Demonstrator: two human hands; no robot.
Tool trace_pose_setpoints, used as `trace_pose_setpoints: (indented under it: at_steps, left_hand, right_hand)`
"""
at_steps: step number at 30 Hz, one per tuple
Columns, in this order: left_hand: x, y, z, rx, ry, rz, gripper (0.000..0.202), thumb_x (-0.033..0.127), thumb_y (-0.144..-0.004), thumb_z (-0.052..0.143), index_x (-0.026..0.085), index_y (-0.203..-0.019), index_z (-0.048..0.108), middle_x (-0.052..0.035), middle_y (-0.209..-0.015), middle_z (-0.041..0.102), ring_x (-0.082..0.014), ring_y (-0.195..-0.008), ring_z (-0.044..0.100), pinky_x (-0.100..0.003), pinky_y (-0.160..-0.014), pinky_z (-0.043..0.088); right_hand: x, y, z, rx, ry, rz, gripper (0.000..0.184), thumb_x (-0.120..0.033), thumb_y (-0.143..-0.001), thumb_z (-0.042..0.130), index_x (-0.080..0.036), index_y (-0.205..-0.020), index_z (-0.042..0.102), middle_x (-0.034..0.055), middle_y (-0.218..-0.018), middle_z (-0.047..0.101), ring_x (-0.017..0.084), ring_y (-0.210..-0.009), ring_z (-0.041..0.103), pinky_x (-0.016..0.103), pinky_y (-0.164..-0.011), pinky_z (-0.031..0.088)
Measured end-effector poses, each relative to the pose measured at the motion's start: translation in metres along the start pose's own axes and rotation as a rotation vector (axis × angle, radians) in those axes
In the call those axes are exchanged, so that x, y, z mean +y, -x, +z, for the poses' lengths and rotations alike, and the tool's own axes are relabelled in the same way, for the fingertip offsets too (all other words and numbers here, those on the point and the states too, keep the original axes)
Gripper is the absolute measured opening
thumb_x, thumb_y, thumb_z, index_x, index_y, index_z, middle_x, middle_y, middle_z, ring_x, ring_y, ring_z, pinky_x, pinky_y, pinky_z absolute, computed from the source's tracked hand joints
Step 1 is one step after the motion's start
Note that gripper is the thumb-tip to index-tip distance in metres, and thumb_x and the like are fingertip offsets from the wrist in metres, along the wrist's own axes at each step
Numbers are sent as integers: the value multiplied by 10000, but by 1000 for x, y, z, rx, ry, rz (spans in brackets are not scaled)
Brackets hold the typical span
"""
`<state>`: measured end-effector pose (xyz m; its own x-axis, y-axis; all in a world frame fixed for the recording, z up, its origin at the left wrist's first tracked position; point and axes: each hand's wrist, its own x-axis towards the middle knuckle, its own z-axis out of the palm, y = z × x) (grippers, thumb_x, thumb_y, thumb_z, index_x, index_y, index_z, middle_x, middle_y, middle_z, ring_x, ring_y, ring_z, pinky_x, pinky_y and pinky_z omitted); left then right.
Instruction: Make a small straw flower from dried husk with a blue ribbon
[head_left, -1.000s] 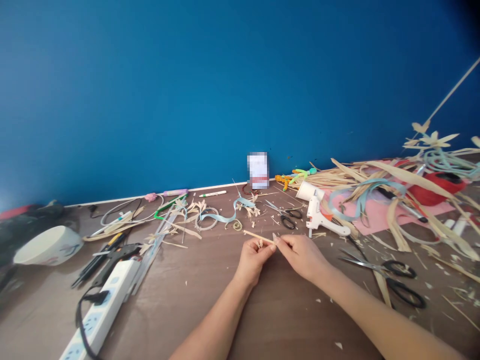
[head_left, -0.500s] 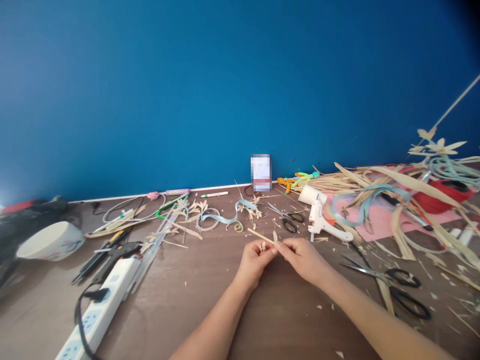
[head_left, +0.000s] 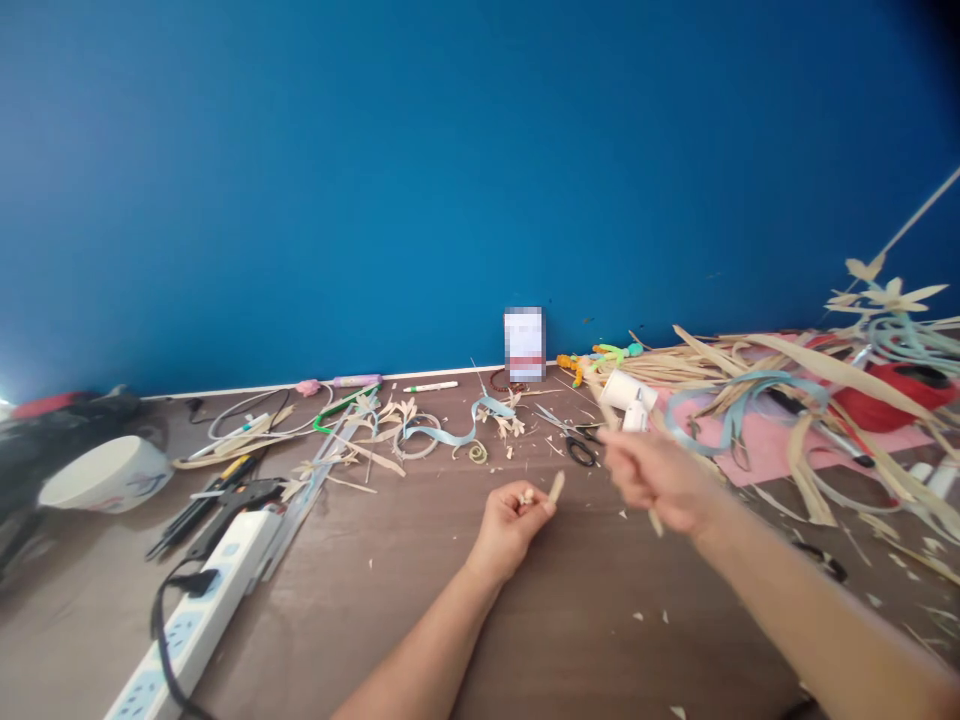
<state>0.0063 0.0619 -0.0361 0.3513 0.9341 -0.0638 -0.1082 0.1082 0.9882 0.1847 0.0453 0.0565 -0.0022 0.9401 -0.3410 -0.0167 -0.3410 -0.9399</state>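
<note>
My left hand [head_left: 510,525] is closed above the middle of the table, pinching a small pale petal-shaped strip piece [head_left: 556,486] between thumb and fingers; another bit of pale material shows inside the curled fingers. My right hand [head_left: 656,478], smeared by motion, is closed around a thin pale strip [head_left: 606,408] that sticks out above and below the fist. Just behind that fist, the white glue gun [head_left: 636,412] is mostly covered by it. Small black-handled scissors [head_left: 579,448] lie between and beyond the hands. My right forearm hides most of the larger scissors [head_left: 823,562].
Left of me are a white power strip [head_left: 184,630], a white bowl [head_left: 106,475] and a black glue gun [head_left: 236,510]. Pale flower shapes and a blue ribbon [head_left: 450,437] lie ahead. Dried strips [head_left: 795,450] pile over pink paper at right. A blue wall [head_left: 450,200] stands behind.
My hands have come apart. The right one has moved to the right with the thin pale strip, in front of the white glue gun; the left stays in place with the petal-shaped piece.
</note>
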Motion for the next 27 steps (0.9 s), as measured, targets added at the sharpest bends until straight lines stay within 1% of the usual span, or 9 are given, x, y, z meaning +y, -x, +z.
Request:
trace_pose_setpoints:
  at_steps: [2,4,7,10,14,18,23,25,27]
  left_hand:
    - [-1,-2,-1,40,78,-22,283,368,-622,662,140,-576,502,85,-448,264,-35,-412,199,-201,-424,146]
    - [-2,-3,-1,49,125,-34,282,372,-626,659,141,-595,501,86,-449,278,-33,-400,204,-199,-412,147]
    - [-1,-4,-2,30,119,-36,282,373,-631,658,130,-603,517,84,-443,298,-30,-397,205,-200,-403,134]
    - [1,-3,-2,6,92,-35,282,375,-631,660,112,-626,561,83,-437,298,-28,-404,193,-201,-412,122]
    - [4,-1,-1,-8,45,-21,290,379,-632,659,96,-660,601,71,-456,322,-31,-431,198,-202,-437,138]
    - [4,1,-1,-44,19,8,291,381,-644,648,95,-643,596,65,-470,313,-40,-459,204,-205,-458,147]
    - [5,1,0,-79,20,41,283,380,-653,639,101,-640,595,68,-462,303,-41,-454,193,-211,-459,139]
    - [5,0,0,-52,24,35,274,372,-646,647,108,-620,578,75,-451,286,-39,-444,192,-211,-452,134]
    - [4,-1,0,-14,28,14,276,365,-628,661,115,-591,553,81,-440,273,-36,-430,191,-210,-441,129]
  right_hand:
    - [-15,-1,-16,165,84,-163,420,-505,-754,430,-202,-479,335,-95,-396,194,46,-339,165,209,-358,128]
    - [-13,-3,-19,181,313,-207,404,-544,-743,441,-191,-548,407,-85,-432,243,59,-376,206,213,-381,158]
    - [14,-4,-1,45,648,-208,379,-546,-743,456,-188,-621,437,-57,-505,386,87,-460,344,211,-436,238]
    - [43,-1,26,35,829,-296,381,-531,-801,369,-194,-647,459,-35,-541,475,108,-507,423,220,-481,255]
    - [52,-1,40,85,910,-403,379,-429,-852,316,-190,-613,488,-6,-556,529,116,-521,460,237,-505,239]
    - [52,-8,38,23,757,-359,412,-414,-826,355,-177,-495,412,-30,-458,406,95,-457,381,233,-472,216]
    - [51,-12,39,-155,312,-10,444,-469,-792,388,-184,-455,345,-90,-360,210,48,-342,174,204,-373,130]
    - [43,-11,34,-212,169,119,420,-484,-768,427,-187,-480,358,-111,-355,164,37,-331,103,197,-357,61]
    - [28,-11,23,-220,30,167,414,-491,-743,464,-188,-484,351,-118,-359,158,29,-327,84,191,-352,30]
